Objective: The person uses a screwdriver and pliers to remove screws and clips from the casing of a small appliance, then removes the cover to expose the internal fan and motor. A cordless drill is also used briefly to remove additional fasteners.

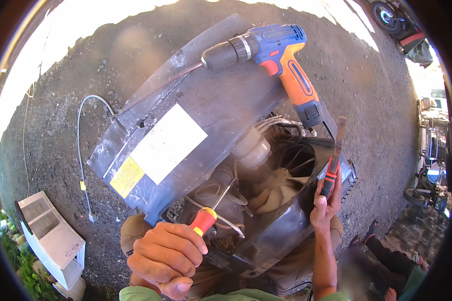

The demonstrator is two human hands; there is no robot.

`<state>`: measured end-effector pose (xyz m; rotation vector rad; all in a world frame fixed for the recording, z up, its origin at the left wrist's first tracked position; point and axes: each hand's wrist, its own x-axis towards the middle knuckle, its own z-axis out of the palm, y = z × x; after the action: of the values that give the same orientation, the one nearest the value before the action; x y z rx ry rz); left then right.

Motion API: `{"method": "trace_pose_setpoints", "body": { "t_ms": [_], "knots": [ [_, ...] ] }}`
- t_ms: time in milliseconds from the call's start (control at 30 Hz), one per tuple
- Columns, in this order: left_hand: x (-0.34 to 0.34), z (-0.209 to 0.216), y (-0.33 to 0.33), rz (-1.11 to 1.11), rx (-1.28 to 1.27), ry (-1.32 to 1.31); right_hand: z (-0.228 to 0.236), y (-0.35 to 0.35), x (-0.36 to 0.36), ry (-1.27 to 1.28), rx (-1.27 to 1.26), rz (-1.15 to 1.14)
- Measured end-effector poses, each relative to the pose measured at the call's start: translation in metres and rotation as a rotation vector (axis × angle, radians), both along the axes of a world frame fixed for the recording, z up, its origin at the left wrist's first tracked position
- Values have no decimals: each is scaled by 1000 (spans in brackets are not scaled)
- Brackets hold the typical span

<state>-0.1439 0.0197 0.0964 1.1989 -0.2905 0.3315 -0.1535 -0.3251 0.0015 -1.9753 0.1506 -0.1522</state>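
Note:
My left hand (168, 253) is closed around a screwdriver with a red and yellow handle (204, 220). Its metal shaft slants up to the right over the open innards of an air conditioner unit (281, 246). In my right hand (326, 205), at the unit's right side, is a narrow tool with a red and black handle (330, 175) and a brownish upright strip; its exact kind is unclear. Inside the unit sit a beige fan (277, 193), a pale motor (252, 149) and bent tubes. On the dark metal panel (206, 108) rests a blue and orange cordless drill (286, 60).
A grey cord (79, 145) with a plug curls over the gravel ground (374, 125). A whitish box-shaped appliance (55, 241) stands at left. Another person's legs (391, 258) appear at lower right, and motorcycles (429, 193) line the right edge.

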Motion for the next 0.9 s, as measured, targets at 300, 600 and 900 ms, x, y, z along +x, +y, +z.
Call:
{"method": "trace_pose_setpoints", "body": {
  "t_ms": [300, 600, 900],
  "knots": [
    [5, 0, -2, -108, 81, -32, 5, 1, 2, -2, -124, 23],
    [11, 2, -10, -191, 168, -19, 1, -1, 0, -16, -115, 12],
    [43, -23, -42, -208, 352, -276, 2, -2, 1, -20, -78, 50]
  ]
}}
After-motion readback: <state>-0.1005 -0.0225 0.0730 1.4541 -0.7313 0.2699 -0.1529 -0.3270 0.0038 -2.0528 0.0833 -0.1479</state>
